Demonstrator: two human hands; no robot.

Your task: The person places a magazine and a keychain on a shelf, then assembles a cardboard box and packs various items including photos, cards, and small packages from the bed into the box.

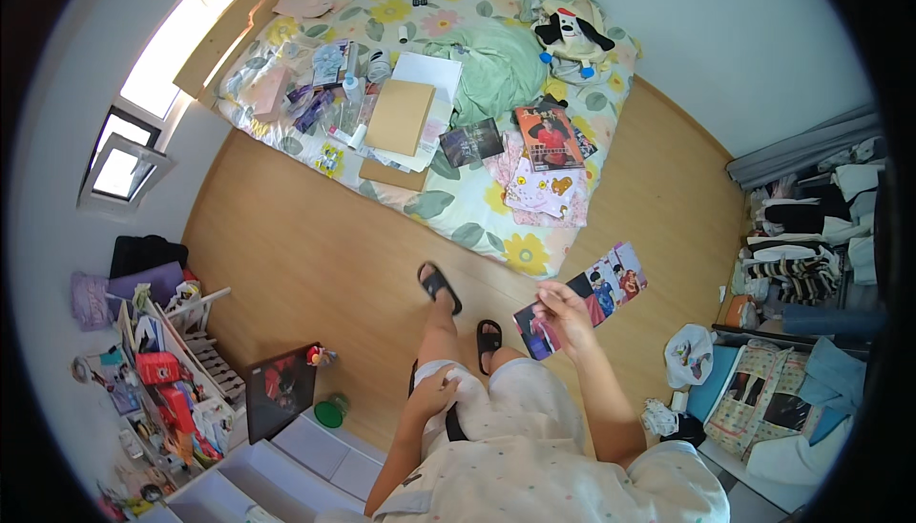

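Note:
My right hand (565, 317) grips a long glossy picture sheet (603, 296) above the floor, in front of the bed's near corner. Colourful figures are printed on the sheet, and my hand covers part of its middle. Against the left leg of my pale shorts (530, 399) rests my left hand (435, 395), fingers curled in; whatever may be in them is hidden. Ahead, on the flowered bed (525, 252), lie a red-covered magazine (551, 139), a dark printed sheet (471, 143) and a tan folder (401, 118) on white papers.
Wooden floor (315, 237) lies between me and the bed. Cluttered shelving (172, 380) stands at the left, beside a dark framed panel (281, 391) and a green container (330, 411). Clothes (806, 213) fill the right side, with a white plastic bag (689, 353) near them.

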